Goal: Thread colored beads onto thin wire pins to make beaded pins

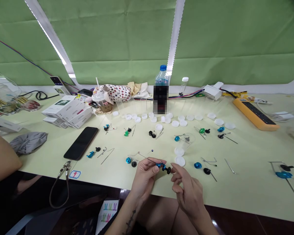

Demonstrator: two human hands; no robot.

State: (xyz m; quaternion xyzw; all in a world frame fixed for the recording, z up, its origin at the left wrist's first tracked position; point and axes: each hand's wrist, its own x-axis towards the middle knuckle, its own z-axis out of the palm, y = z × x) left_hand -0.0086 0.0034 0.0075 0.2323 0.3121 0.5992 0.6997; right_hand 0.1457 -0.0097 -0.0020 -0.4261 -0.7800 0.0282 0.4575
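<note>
My left hand [145,174] pinches a thin metal pin carrying a small blue piece [158,165] and a black knob [168,169], held just above the table's near edge. My right hand [186,189] sits close to the right of the knob, fingers curled, its fingertips nearly touching the pin's end. Whether it holds anything I cannot make out. Sets of small blue, green and black parts with bent wires [202,164] lie spread over the pale green table [247,192]. Two white caps [179,160] rest just beyond my hands.
A black phone [81,143] lies at left, near white boxes [68,111] and a grey cloth [28,142]. A drink bottle [161,93] stands at centre back behind several white caps. An orange power strip [256,115] lies at right. Another person's arm [1,160] shows at far left.
</note>
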